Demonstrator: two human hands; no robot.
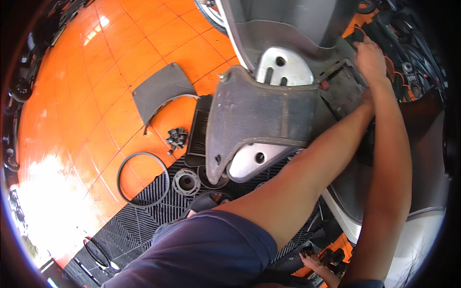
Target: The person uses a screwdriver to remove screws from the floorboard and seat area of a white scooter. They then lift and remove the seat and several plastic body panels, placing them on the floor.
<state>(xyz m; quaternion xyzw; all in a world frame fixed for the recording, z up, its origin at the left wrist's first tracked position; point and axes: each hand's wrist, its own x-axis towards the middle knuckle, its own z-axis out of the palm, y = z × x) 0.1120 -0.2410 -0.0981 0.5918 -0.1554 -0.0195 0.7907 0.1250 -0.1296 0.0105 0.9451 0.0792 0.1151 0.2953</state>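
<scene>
Reaching with the right hand and the mostly hidden left hand just beside the grey plastic tray of the scooter, left of the grip, cannot tell pinching from spread for either; expect stiff, fairly light plastic, slightly brittle, best held by the rim.

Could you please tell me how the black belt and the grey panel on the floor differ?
The belt is a thin, closed ring; the panel is a broad sheet with a curved edge. The belt straddles orange tiles and a black mat; the panel lies on tiles. Both are dark.
</scene>
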